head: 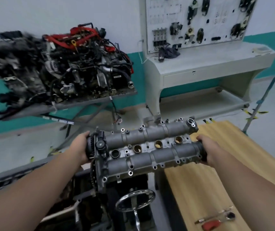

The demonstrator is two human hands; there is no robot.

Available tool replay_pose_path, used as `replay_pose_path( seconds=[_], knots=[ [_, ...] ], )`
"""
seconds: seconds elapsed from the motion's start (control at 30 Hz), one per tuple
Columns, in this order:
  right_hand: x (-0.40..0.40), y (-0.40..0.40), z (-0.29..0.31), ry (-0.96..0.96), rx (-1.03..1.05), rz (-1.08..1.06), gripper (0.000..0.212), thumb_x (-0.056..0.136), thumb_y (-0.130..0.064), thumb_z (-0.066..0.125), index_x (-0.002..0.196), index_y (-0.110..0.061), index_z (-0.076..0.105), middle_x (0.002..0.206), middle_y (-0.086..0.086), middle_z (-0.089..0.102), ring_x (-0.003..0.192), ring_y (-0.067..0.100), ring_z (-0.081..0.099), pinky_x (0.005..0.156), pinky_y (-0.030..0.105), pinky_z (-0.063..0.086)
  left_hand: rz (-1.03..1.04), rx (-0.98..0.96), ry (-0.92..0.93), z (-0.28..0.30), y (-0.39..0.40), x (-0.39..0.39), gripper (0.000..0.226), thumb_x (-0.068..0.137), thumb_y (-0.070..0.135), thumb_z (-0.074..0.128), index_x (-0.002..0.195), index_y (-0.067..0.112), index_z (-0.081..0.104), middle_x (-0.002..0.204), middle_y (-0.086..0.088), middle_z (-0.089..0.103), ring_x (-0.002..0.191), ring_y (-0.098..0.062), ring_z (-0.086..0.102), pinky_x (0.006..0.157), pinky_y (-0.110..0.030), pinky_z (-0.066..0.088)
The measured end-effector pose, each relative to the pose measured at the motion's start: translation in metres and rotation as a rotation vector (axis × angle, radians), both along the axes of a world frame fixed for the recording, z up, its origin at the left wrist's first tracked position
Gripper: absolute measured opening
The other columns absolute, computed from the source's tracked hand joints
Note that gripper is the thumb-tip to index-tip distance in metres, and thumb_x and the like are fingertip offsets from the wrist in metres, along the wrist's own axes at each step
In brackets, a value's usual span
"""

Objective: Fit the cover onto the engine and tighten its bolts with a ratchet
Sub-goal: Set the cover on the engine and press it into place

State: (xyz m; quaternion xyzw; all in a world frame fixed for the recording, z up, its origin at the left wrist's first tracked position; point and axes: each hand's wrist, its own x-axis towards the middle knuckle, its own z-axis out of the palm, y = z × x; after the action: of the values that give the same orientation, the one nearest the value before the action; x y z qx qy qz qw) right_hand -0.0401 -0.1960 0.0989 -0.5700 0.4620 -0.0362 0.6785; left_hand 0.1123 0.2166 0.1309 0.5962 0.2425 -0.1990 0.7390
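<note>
We are holding the camshaft cover (150, 147) level in the air between a wooden workbench (217, 164) and the engine stand handwheel (136, 200), our left hand (81, 147) gripping its sprocket end and our right hand (208, 150) gripping the opposite end. A ratchet (217, 217) is lying on the workbench, while an engine (58, 67) on a steel table and a white training panel (195, 22) are standing against the white-and-teal wall. We are finding no legible writing.

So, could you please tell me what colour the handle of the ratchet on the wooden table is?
Red; the ratchet lies on the wooden table, head view.
</note>
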Motion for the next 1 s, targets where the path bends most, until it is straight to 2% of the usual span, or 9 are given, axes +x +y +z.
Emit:
replay_pose_path(
  seconds=[0.13, 0.27, 0.37, 0.43, 0.53, 0.67, 0.73, 0.87, 1.0],
  knots=[
    [0.034, 0.08, 0.012, -0.058, -0.004, 0.075, 0.03, 0.081, -0.041, 0.062, 0.099, -0.018, 0.06, 0.076, 0.011, 0.072, 0.061, 0.03, 0.069, 0.055, 0.043, 0.056, 0.062, 0.01, -0.075, 0.016, 0.09, -0.002, 0.034, 0.1, 0.041, 0.048, 0.11, 0.015, 0.067, 0.095, -0.012, 0.072, 0.076, -0.031, 0.07, 0.062, -0.042, 0.059],
    [0.063, 0.193, 0.02, -0.113, 0.017, 0.155, 0.027, 0.082, -0.044, 0.067, 0.093, -0.021, 0.059, 0.063, 0.006, 0.068, 0.043, 0.024, 0.064, 0.047, 0.036, 0.053, 0.102, 0.033, -0.121, 0.029, 0.212, 0.009, 0.032, 0.102, 0.038, 0.046, 0.104, 0.014, 0.066, 0.088, -0.012, 0.073, 0.074, -0.029, 0.07, 0.059, -0.041, 0.061],
    [0.084, 0.278, 0.018, -0.14, 0.016, 0.204, 0.035, 0.088, -0.052, 0.062, 0.103, -0.02, 0.061, 0.083, 0.008, 0.07, 0.062, 0.025, 0.067, 0.051, 0.033, 0.053, 0.123, 0.079, -0.139, 0.034, 0.3, 0.017, 0.034, 0.103, 0.042, 0.046, 0.111, 0.014, 0.065, 0.096, -0.013, 0.07, 0.08, -0.031, 0.067, 0.074, -0.047, 0.06],
    [0.098, 0.334, 0.011, -0.118, 0.011, 0.237, 0.04, 0.09, -0.055, 0.058, 0.107, -0.02, 0.059, 0.102, 0.011, 0.07, 0.087, 0.031, 0.069, 0.069, 0.044, 0.058, 0.137, 0.114, -0.141, 0.034, 0.357, 0.024, 0.035, 0.101, 0.043, 0.049, 0.12, 0.016, 0.062, 0.106, -0.015, 0.068, 0.086, -0.032, 0.066, 0.084, -0.051, 0.057],
    [0.105, 0.397, 0.0, -0.056, -0.016, 0.285, 0.045, 0.091, -0.058, 0.054, 0.109, -0.016, 0.056, 0.115, 0.015, 0.065, 0.103, 0.038, 0.064, 0.089, 0.057, 0.052, 0.132, 0.141, -0.108, 0.033, 0.419, 0.029, 0.033, 0.1, 0.043, 0.05, 0.112, 0.016, 0.064, 0.092, -0.012, 0.069, 0.073, -0.03, 0.066, 0.061, -0.042, 0.06],
    [0.119, 0.457, -0.014, 0.024, -0.062, 0.321, 0.055, 0.092, -0.063, 0.048, 0.115, -0.014, 0.054, 0.112, 0.012, 0.06, 0.099, 0.034, 0.06, 0.083, 0.051, 0.056, 0.162, 0.171, -0.028, 0.015, 0.485, 0.041, 0.037, 0.101, 0.046, 0.049, 0.101, 0.013, 0.066, 0.076, -0.012, 0.072, 0.058, -0.029, 0.07, 0.05, -0.041, 0.058],
    [0.127, 0.478, -0.021, 0.04, -0.108, 0.333, 0.057, 0.092, -0.066, 0.047, 0.115, -0.014, 0.054, 0.112, 0.009, 0.058, 0.095, 0.031, 0.059, 0.07, 0.041, 0.055, 0.179, 0.191, 0.006, 0.0, 0.511, 0.049, 0.037, 0.099, 0.048, 0.052, 0.102, 0.014, 0.067, 0.077, -0.012, 0.072, 0.061, -0.03, 0.069, 0.06, -0.044, 0.059],
    [0.139, 0.506, -0.035, 0.099, -0.206, 0.396, 0.064, 0.091, -0.067, 0.049, 0.119, -0.01, 0.053, 0.113, 0.011, 0.057, 0.095, 0.031, 0.059, 0.077, 0.043, 0.056, 0.222, 0.225, 0.045, -0.031, 0.545, 0.062, 0.036, 0.097, 0.052, 0.055, 0.1, 0.018, 0.067, 0.081, -0.011, 0.071, 0.07, -0.031, 0.067, 0.087, -0.056, 0.055],
    [0.138, 0.52, -0.052, 0.106, -0.245, 0.47, 0.06, 0.083, -0.059, 0.069, 0.106, -0.005, 0.057, 0.096, 0.009, 0.062, 0.085, 0.026, 0.06, 0.064, 0.034, 0.053, 0.222, 0.23, 0.133, -0.058, 0.563, 0.072, 0.039, 0.092, 0.056, 0.058, 0.087, 0.019, 0.067, 0.078, -0.01, 0.072, 0.07, -0.03, 0.067, 0.091, -0.059, 0.054]
  ],
)
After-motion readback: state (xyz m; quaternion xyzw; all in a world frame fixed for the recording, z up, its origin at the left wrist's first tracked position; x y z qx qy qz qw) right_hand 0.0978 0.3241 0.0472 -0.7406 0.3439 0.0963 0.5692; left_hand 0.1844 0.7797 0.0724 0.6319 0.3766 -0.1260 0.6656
